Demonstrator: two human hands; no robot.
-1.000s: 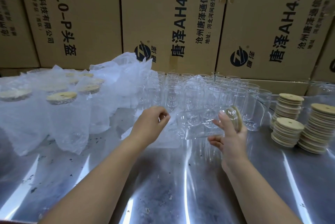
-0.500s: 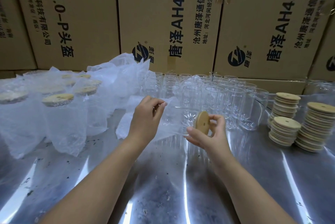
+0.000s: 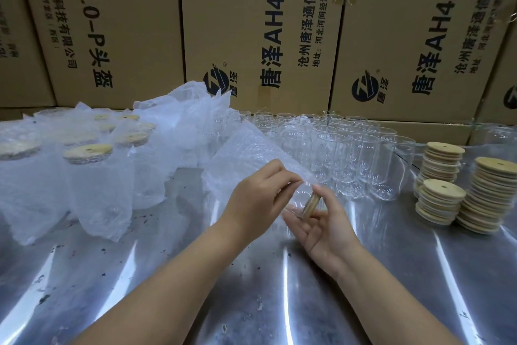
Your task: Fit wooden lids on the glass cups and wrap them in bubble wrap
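Observation:
My left hand [image 3: 256, 200] pinches the edge of a bubble wrap sheet [image 3: 242, 153] that rises from the steel table. Just to its right, my right hand [image 3: 324, 225] holds a glass cup lying sideways, with the wooden lid [image 3: 310, 205] on its mouth seen edge-on between thumb and fingers. The cup's body reaches under the wrap and is hard to make out. A block of several bare glass cups [image 3: 344, 146] stands behind the hands. Stacks of wooden lids [image 3: 439, 200] sit at the right.
Several wrapped, lidded cups [image 3: 89, 154] stand at the left with loose bubble wrap [image 3: 179, 115] behind them. Cardboard boxes [image 3: 260, 37] wall off the back. The shiny steel table [image 3: 251, 288] stretches toward me. Two taller lid stacks [image 3: 495, 193] stand near the right edge.
My right hand carried the lidded cup left to the left hand and turned it, so the lid is edge-on. The bubble wrap sheet has come up over the cup.

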